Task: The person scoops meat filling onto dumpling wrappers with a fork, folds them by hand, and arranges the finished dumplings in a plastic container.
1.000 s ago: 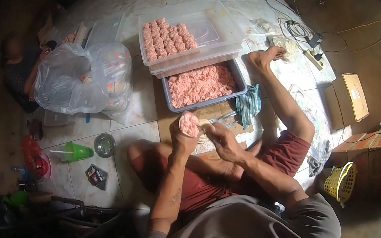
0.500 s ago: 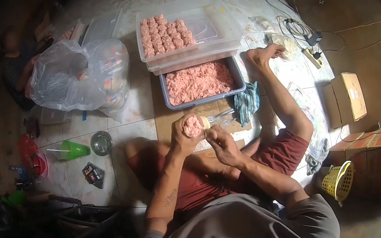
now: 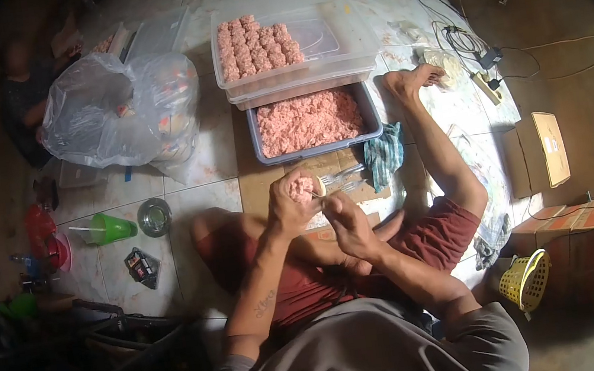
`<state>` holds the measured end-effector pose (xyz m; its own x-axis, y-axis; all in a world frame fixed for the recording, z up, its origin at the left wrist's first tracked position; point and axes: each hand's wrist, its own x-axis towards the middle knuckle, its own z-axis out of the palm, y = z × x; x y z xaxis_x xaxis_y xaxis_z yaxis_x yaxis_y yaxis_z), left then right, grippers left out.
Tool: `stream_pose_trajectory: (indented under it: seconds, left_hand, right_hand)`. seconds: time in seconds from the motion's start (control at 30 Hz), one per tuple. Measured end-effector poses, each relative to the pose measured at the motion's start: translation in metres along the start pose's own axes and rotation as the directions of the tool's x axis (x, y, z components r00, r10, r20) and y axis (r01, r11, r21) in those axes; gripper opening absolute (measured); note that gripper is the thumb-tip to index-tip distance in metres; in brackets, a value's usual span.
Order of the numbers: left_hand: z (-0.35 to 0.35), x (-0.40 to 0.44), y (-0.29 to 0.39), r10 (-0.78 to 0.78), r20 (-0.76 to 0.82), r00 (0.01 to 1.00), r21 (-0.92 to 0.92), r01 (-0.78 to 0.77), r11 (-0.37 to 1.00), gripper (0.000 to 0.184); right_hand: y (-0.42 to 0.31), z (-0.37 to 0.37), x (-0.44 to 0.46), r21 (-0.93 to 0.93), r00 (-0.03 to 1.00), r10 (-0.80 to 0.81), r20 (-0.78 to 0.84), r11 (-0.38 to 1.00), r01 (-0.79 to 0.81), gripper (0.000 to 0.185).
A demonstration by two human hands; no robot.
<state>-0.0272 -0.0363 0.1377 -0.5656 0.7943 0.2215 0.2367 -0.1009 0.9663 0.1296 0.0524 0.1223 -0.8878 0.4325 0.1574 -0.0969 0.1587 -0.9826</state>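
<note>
My left hand [image 3: 286,206] is closed around a lump of pink minced meat [image 3: 301,189], which shows at the top of the fist. Close beside it, my right hand [image 3: 347,224] is closed on a thin utensil whose tip reaches the meat; its shape is hard to make out. Just beyond my hands, forks [image 3: 344,174] lie on a cardboard sheet [image 3: 255,180]. A grey-blue tub [image 3: 257,142] of minced meat stands in front of them. Behind it, a clear plastic box [image 3: 363,57] holds rows of shaped meat pieces [image 3: 258,46] on its left side.
A checked cloth [image 3: 385,159] lies right of the tub. Large plastic bags [image 3: 89,115], a green cup [image 3: 113,227] and a glass ashtray [image 3: 154,217] are at left. A person [image 3: 27,101] sits at far left. Cables [image 3: 462,40] and a yellow basket [image 3: 526,281] are at right.
My left hand has turned and closed more around the meat, so less of it shows. My right hand has shifted slightly, staying beside it. The view has moved a little.
</note>
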Motion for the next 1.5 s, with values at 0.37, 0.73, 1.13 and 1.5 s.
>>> stream_pose_trajectory:
  seconds: [0.37, 0.73, 1.13, 1.5]
  left_hand:
    - [-0.031, 0.002, 0.041, -0.085, -0.142, 0.986, -0.183, 0.058, 0.981, 0.050]
    - [0.009, 0.004, 0.004, 0.176, -0.209, 0.962, 0.275, -0.115, 0.954, 0.061]
    - [-0.016, 0.000, -0.006, -0.003, -0.135, 0.991, 0.306, 0.045, 0.951, 0.030]
    - [-0.019, -0.017, -0.001, -0.157, 0.016, 0.987, 0.159, 0.153, 0.975, 0.043]
  right_hand:
    - [-0.019, -0.038, -0.015, -0.072, 0.971, 0.226, -0.083, 0.970, -0.232, 0.027]
    - [0.009, 0.024, 0.009, -0.364, 0.958, -0.221, -0.181, 0.920, 0.144, 0.014]
    - [-0.070, -0.033, 0.016, -0.495, 0.998, -0.038, -0.057, 0.869, 0.005, 0.026]
    - [-0.035, -0.039, 0.074, -0.004, 0.970, 0.199, -0.142, 0.979, -0.202, 0.007]
